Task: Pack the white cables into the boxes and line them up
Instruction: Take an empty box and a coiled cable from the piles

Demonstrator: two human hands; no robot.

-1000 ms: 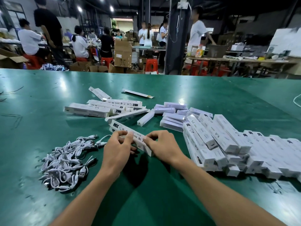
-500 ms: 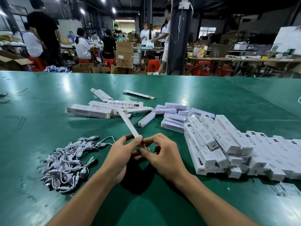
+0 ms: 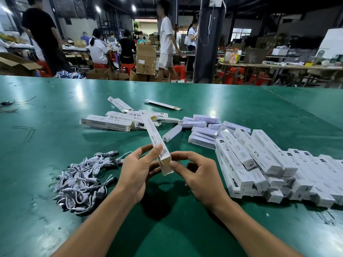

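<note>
A long white box [image 3: 156, 140] points away from me, lifted off the green table [image 3: 55, 145]. My left hand [image 3: 135, 173] grips its near end, thumb on one side and fingers on the other. The brown end flap [image 3: 167, 166] hangs open toward me, and my right hand [image 3: 196, 175] pinches that flap between thumb and forefinger. A heap of coiled white cables [image 3: 83, 180] lies to the left of my left hand. Several flat, unfilled boxes [image 3: 115, 122] lie further back. Packed boxes [image 3: 269, 164] sit in rows and piles on the right.
Several small white inner parts [image 3: 202, 132] lie scattered between the flat boxes and the packed rows. Thin dark wires [image 3: 9, 106] lie at the far left of the table. Beyond the table, people work among cardboard cartons [image 3: 145, 59] and red stools.
The box was lifted off the table and turned lengthwise so it points away from me. Its end flap has come open, and my right hand has moved onto it.
</note>
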